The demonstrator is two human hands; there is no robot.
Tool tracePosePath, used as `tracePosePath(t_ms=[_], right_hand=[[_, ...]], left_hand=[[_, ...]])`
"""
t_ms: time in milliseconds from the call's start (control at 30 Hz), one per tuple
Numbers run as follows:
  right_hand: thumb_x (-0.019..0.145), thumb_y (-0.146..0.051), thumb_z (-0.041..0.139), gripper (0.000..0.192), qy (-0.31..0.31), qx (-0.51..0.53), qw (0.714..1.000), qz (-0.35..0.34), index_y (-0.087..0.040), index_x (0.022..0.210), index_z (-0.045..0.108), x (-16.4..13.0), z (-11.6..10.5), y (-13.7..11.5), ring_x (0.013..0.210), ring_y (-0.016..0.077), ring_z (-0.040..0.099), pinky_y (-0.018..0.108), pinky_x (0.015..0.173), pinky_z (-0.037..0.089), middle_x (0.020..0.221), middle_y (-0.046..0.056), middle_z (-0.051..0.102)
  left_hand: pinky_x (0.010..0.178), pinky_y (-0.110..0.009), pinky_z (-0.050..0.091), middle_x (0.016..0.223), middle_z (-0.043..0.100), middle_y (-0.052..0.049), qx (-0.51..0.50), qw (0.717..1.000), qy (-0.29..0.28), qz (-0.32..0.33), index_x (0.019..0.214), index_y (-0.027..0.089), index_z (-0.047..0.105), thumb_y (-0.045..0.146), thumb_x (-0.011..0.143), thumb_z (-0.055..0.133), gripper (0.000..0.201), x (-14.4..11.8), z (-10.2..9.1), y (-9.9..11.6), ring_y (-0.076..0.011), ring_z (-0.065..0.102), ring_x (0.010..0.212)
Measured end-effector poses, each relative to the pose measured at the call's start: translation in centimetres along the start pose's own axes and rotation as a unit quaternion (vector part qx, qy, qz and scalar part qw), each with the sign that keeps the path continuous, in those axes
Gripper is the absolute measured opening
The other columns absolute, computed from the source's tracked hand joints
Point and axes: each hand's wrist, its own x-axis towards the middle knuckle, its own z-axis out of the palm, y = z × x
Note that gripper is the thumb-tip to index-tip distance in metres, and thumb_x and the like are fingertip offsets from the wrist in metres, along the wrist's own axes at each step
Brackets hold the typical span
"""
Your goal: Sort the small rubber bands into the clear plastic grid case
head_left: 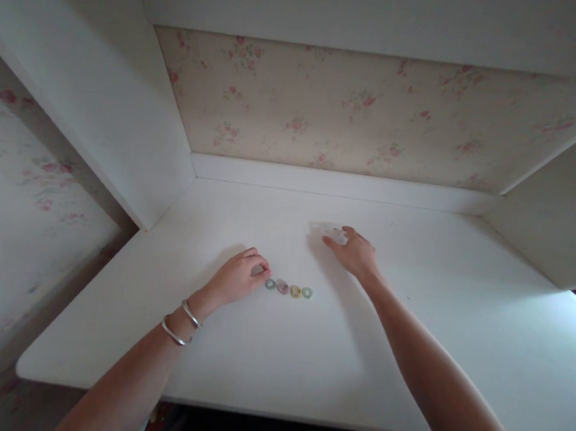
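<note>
Several small coloured rings [289, 288] lie in a short row on the white desk top [263, 357]: green, pink, yellow, green. My left hand [237, 278], with two bangles on the wrist, rests at the row's left end, its fingertips pinched on something small beside the first ring; what it is I cannot make out. My right hand [355, 252] lies farther back and to the right, its fingers on a small clear plastic bag [326, 230].
White side panels [124, 109] wall the desk in on the left and right, with floral wallpaper [340, 111] at the back and a shelf overhead. The desk's front edge [227, 404] is close to me.
</note>
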Motion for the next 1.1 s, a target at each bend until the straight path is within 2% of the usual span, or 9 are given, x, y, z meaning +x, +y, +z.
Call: tracePosePath(t_ms=[133, 267, 467, 633, 733, 867, 1000, 1100], right_hand=[[0.078, -0.065, 0.048, 0.067, -0.009, 0.015, 0.999, -0.039, -0.017, 0.124, 0.051, -1.1, 1.3, -3.9, 0.097, 0.029, 0.061, 0.038, 0.08, 0.045, 0.107, 0.016, 0.064], [0.08, -0.065, 0.046, 0.064, -0.014, 0.007, 0.998, -0.053, -0.017, 0.121, 0.052, -2.4, 2.2, -5.9, 0.096, 0.0273, 0.06, 0.036, 0.08, 0.044, 0.106, 0.015, 0.064], [0.082, -0.065, 0.043, 0.064, -0.012, -0.035, 0.998, -0.057, -0.016, 0.123, 0.05, -4.3, 2.9, -7.1, 0.096, 0.0263, 0.059, 0.035, 0.081, 0.042, 0.109, 0.015, 0.061], [0.081, -0.063, 0.044, 0.061, -0.021, -0.069, 0.995, -0.072, -0.015, 0.117, 0.054, -4.7, 2.7, -7.5, 0.096, 0.0279, 0.06, 0.035, 0.079, 0.043, 0.104, 0.016, 0.061], [0.082, -0.062, 0.045, 0.059, -0.031, -0.082, 0.993, -0.073, -0.013, 0.113, 0.055, -4.8, 2.5, -7.8, 0.096, 0.0278, 0.06, 0.034, 0.08, 0.043, 0.103, 0.017, 0.061], [0.083, -0.06, 0.043, 0.056, -0.038, -0.099, 0.991, -0.086, -0.011, 0.107, 0.056, -4.8, 2.5, -8.4, 0.092, 0.0279, 0.062, 0.035, 0.078, 0.045, 0.098, 0.017, 0.063], [0.082, -0.063, 0.044, 0.058, -0.036, -0.107, 0.99, -0.086, -0.011, 0.104, 0.055, -4.5, 2.6, -8.8, 0.089, 0.0288, 0.063, 0.036, 0.076, 0.046, 0.097, 0.017, 0.063], [0.08, -0.062, 0.046, 0.057, -0.035, -0.108, 0.99, -0.08, -0.012, 0.104, 0.054, -4.2, 2.8, -8.9, 0.089, 0.0285, 0.063, 0.035, 0.076, 0.045, 0.097, 0.018, 0.063]], left_hand=[[0.08, -0.029, 0.045, 0.089, 0.058, -0.003, -0.004, 1.0, 0.019, -0.007, 0.083, 0.019, 0.063, 0.032, 0.085, 0.053, 0.016, 0.1, -0.2, -0.4, -0.0153, 0.057, 0.083], [0.08, -0.03, 0.046, 0.094, 0.056, -0.003, -0.003, 0.998, 0.052, -0.034, 0.09, 0.019, 0.062, 0.036, 0.083, 0.056, 0.019, 0.6, 0.0, -1.0, -0.0159, 0.056, 0.084], [0.087, -0.032, 0.047, 0.114, 0.053, -0.007, -0.021, 0.999, 0.037, -0.002, 0.121, 0.019, 0.051, 0.037, 0.074, 0.066, 0.052, 3.3, 1.6, -2.2, -0.0193, 0.056, 0.099], [0.102, -0.035, 0.038, 0.129, 0.05, -0.012, 0.019, 1.0, 0.012, 0.017, 0.13, 0.013, 0.045, 0.043, 0.066, 0.072, 0.075, 6.8, 3.0, -2.9, -0.0254, 0.046, 0.119], [0.104, -0.038, 0.033, 0.133, 0.049, -0.012, 0.064, 0.998, -0.009, 0.006, 0.133, 0.016, 0.042, 0.046, 0.062, 0.073, 0.083, 7.8, 3.4, -2.5, -0.0281, 0.044, 0.122], [0.1, -0.04, 0.034, 0.128, 0.055, -0.008, 0.103, 0.994, -0.029, -0.018, 0.135, 0.023, 0.038, 0.044, 0.064, 0.071, 0.082, 7.8, 3.3, -1.9, -0.0281, 0.046, 0.118], [0.098, -0.036, 0.036, 0.125, 0.056, -0.006, 0.111, 0.994, -0.012, -0.015, 0.132, 0.022, 0.042, 0.035, 0.068, 0.067, 0.07, 7.6, 3.2, -1.7, -0.0243, 0.049, 0.114], [0.098, -0.036, 0.036, 0.129, 0.053, -0.007, 0.12, 0.992, -0.006, -0.027, 0.133, 0.02, 0.04, 0.034, 0.068, 0.065, 0.071, 7.7, 3.3, -1.8, -0.0247, 0.048, 0.116]])
